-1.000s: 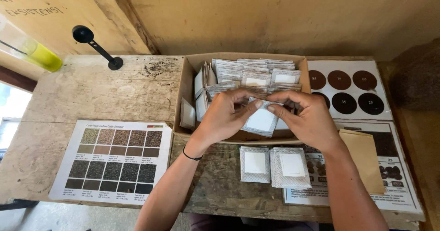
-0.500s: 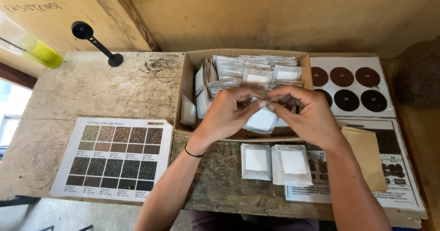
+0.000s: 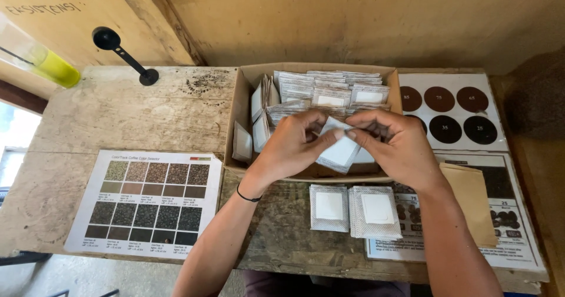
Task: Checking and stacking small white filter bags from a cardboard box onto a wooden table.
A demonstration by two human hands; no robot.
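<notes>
Over the front of an open cardboard box (image 3: 239, 111), both hands pinch one small white paper packet (image 3: 339, 151). My left hand (image 3: 292, 145) grips its upper left edge, a black band on that wrist. Its right side is held by the fingers of my right hand (image 3: 396, 145). The box is packed with several similar white and silvery packets (image 3: 329, 90) standing on edge. Two more packets (image 3: 353, 210) lie flat side by side on the wooden table in front of the box, just below my hands.
A printed chart of brown colour squares (image 3: 147, 200) lies front left. A sheet with dark round discs (image 3: 450, 111) and another printed sheet (image 3: 518, 226) lie at right, with a tan envelope (image 3: 471, 200) on top. A black scoop (image 3: 120, 52) and a yellow-green tube (image 3: 53, 67) sit back left.
The hands have stayed over the box with the packet; the fingers have shifted slightly along its edges, and the packet now hangs a little lower between them.
</notes>
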